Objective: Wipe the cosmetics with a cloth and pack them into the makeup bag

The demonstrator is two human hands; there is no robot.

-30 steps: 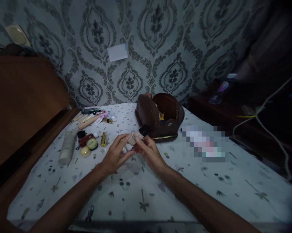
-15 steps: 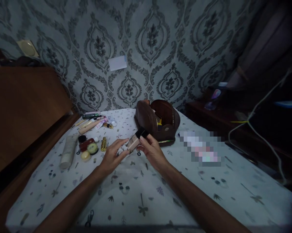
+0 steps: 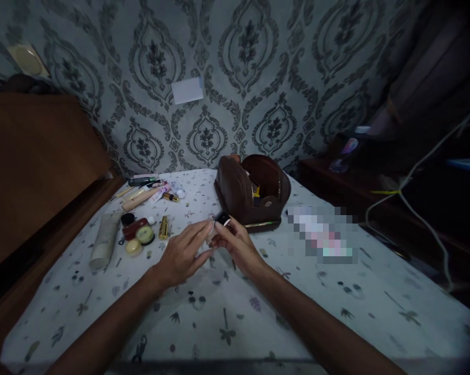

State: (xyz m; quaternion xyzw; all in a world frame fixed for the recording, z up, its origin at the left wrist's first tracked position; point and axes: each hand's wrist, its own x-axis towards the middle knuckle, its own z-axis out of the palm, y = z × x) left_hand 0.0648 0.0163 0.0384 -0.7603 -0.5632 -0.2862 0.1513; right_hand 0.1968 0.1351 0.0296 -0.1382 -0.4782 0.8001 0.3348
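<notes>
A small foundation bottle with a black cap (image 3: 221, 219) is between my two hands, above the table and in front of the brown bag. My right hand (image 3: 240, 247) grips it from the right, fingers bent around it. From the left, my left hand (image 3: 188, 252) presses a crumpled white tissue (image 3: 210, 235) against the bottle, and its fingers hide most of the tissue and the bottle's body. The brown cosmetic bag (image 3: 235, 192) stands unzipped just behind, with a few things showing inside.
Left on the patterned tablecloth (image 3: 195, 328) are a large tube (image 3: 105, 239), small jars (image 3: 134, 247), a gold tube (image 3: 163, 227) and several pens and tubes (image 3: 141, 198). A blurred-out flat item (image 3: 320, 232) lies right. Beyond the edge are a plastic bottle (image 3: 347, 151) and a white cable (image 3: 426, 219).
The foundation bottle has turned, so its cap faces me more and its body is mostly covered. My left hand has moved over it with the tissue. The view has shifted slightly.
</notes>
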